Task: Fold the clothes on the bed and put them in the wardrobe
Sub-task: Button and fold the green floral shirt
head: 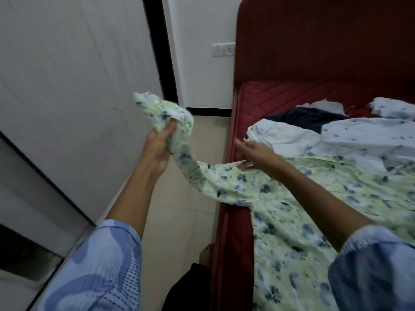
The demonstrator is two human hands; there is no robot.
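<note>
A pale green garment with dark blue flowers (pixel 298 212) lies spread over the red bed (pixel 280 95). One sleeve stretches off the bed's left edge, and my left hand (pixel 158 144) grips its bunched end in the air above the floor. Over the garment's shoulder, my right hand (pixel 251 153) hovers with straight fingers, blurred, and holds nothing. Behind the green garment lie a light blue flowered cloth (pixel 368 133), a dark navy garment (pixel 312 117) and a bit of red cloth (pixel 359 110).
White wardrobe doors (pixel 67 75) with black edging stand at the left, close to the bed. A narrow strip of beige tiled floor (pixel 179 221) runs between them. A wall socket (pixel 223 49) sits beside the red headboard (pixel 325 37). My foot (pixel 205 254) shows below.
</note>
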